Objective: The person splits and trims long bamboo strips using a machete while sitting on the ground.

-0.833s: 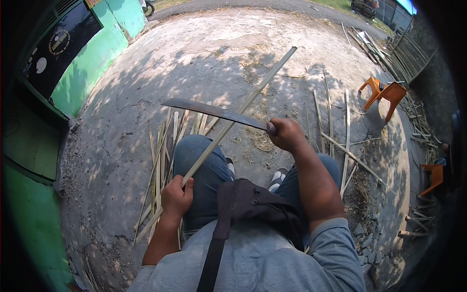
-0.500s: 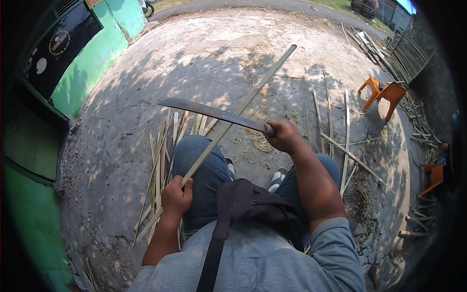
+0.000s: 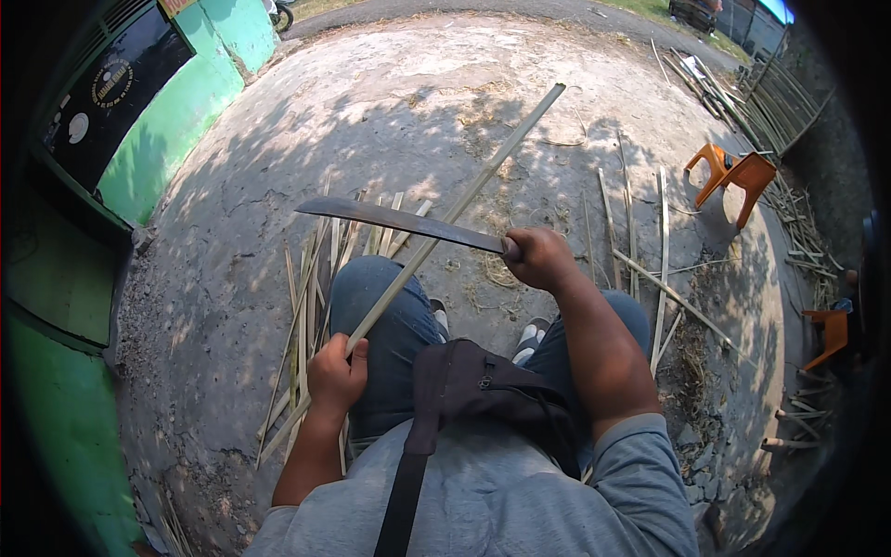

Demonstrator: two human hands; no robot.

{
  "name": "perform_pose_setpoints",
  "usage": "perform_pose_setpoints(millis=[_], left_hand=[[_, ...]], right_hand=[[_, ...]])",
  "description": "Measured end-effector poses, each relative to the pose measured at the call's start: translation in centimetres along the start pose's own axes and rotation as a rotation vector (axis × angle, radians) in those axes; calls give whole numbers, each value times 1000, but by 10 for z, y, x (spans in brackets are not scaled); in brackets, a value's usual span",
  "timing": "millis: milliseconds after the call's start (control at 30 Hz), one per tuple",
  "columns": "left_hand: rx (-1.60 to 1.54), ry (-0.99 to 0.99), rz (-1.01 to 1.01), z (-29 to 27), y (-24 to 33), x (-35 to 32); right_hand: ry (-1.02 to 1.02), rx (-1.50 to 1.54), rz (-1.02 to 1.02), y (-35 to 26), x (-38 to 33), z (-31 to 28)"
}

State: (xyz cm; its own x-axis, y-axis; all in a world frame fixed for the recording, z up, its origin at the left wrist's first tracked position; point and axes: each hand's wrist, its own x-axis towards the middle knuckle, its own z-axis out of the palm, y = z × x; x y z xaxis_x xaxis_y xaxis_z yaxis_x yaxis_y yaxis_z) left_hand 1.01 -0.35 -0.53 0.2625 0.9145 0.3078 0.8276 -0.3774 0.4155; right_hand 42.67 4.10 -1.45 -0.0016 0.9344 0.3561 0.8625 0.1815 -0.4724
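Note:
My left hand (image 3: 338,374) is closed around the lower part of a long pale bamboo strip (image 3: 492,169), which slants up and away to the right across my left knee. In my closed right hand (image 3: 540,259) is the handle of a machete (image 3: 408,221). Its long dark blade points left and crosses the strip beyond my knee; whether the edge bites into it I cannot tell. Beside and beyond my left leg lies a bundle of split bamboo strips (image 3: 300,320) on the ground, partly hidden by the leg.
More strips (image 3: 662,232) lie on the ground to the right, near an orange plastic stool (image 3: 733,181). A second orange stool (image 3: 826,336) and bamboo piles (image 3: 803,227) stand along the right side. A green wall (image 3: 176,125) is at the left. Shavings (image 3: 497,271) lie ahead of my feet.
The machete blade has tilted slightly, its tip now a little lower and farther left. My left hand and the bamboo strip have hardly moved.

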Motion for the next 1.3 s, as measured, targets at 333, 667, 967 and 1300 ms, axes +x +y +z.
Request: perform_pose_setpoints(millis=[333,667,967,1300], left_hand=[[2,6,11,-1,1,0],[-20,-38,11,-4,-4,-1],[14,-59,-40,-2,2,0],[-10,-46,-46,-1,1,-4]], right_hand=[[-36,46,-11,0,1,-2],[95,-66,-209,-12,-2,1],[113,-88,30,5,-1,-6],[59,-118,-92,-11,1,0]])
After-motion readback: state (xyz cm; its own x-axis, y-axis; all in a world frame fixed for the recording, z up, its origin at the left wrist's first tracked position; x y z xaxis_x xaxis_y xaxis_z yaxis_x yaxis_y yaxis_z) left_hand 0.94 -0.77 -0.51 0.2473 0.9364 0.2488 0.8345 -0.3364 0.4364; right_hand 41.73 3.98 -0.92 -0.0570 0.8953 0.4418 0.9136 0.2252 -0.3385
